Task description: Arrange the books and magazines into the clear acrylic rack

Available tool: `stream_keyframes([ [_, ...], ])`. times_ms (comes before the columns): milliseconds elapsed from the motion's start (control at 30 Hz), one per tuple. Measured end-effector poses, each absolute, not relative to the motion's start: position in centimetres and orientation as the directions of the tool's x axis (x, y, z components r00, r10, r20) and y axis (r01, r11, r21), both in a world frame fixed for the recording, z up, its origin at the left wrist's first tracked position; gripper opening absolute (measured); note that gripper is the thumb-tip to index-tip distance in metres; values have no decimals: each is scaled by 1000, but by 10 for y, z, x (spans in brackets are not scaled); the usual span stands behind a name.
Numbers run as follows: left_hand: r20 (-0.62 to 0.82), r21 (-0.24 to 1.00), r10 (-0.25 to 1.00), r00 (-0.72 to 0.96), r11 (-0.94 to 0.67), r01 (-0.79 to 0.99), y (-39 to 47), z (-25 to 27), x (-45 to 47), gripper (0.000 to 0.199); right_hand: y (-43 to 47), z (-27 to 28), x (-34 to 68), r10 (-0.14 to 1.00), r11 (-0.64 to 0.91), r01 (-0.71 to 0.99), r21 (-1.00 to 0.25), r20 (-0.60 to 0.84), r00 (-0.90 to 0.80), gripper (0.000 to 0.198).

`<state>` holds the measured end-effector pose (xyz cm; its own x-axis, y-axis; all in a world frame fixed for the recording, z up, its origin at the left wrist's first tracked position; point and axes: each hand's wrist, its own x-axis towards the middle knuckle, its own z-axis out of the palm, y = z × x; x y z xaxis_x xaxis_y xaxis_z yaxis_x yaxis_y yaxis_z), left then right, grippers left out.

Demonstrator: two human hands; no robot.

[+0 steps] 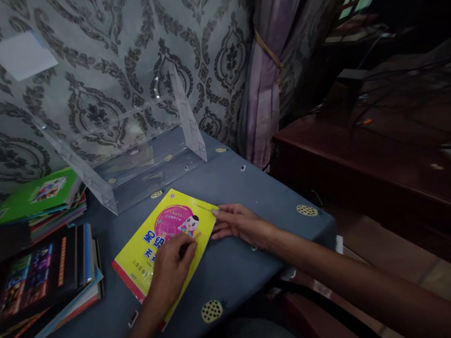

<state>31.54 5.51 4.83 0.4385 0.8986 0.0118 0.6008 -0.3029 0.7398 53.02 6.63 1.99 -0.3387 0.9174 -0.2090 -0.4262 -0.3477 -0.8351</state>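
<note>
A yellow book (pixel 139 257) with a pink circle, a cartoon figure and a red strip along its lower left edge lies at an angle on the table. My left hand (pixel 174 260) rests over its cover, fingers curled and closed; what they hold, if anything, is hidden. At the book's right edge is my right hand (pixel 241 226), its thumb over the upper right corner and its other fingers along or under the edge, where their tips are partly hidden.
A clear acrylic rack (pixel 151 161) stands on the blue tablecloth (pixel 236 181) against the patterned wall. To the left are a stack of books with a green one (pixel 35 196) on top and a pile of dark books (pixel 25 283). A dark red cabinet (pixel 333 143) with cables stands right.
</note>
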Motion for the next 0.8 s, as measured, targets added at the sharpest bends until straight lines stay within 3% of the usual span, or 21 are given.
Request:
stream_keyframes([
  [133, 148, 588, 888, 436, -433, 683, 42, 49, 312, 22, 72, 18, 530, 915, -386, -440, -811, -278, -292, 17],
  [233, 199, 332, 861, 467, -508, 795, 25, 42, 310, 48, 74, 16, 532, 917, -395, -496, -773, -298, -265, 8],
  [333, 193, 149, 867, 459, -488, 860, 9, 29, 308, 64, 75, 14, 533, 915, -403, -572, -715, -315, -250, 3],
  [467, 174, 62, 906, 387, -402, 913, 1, 24, 301, 67, 76, 15, 531, 924, -381, -629, -678, -291, -246, 2],
  [567, 142, 116, 927, 346, -363, 924, 5, 44, 288, 75, 76, 23, 525, 943, -306, -616, -725, -145, -298, 21],
  [633, 164, 228, 941, 296, -329, 917, 9, 64, 276, 70, 78, 28, 519, 948, -226, -590, -775, -35, -317, 40],
  [733, 251, 517, 949, 192, -299, 802, 11, 94, 257, 46, 84, 31, 507, 957, -140, -492, -859, 10, -289, 59],
  [800, 260, 737, 964, 57, -236, 633, 10, 108, 247, 40, 87, 32, 497, 961, -133, -448, -884, -4, -277, 64],
])
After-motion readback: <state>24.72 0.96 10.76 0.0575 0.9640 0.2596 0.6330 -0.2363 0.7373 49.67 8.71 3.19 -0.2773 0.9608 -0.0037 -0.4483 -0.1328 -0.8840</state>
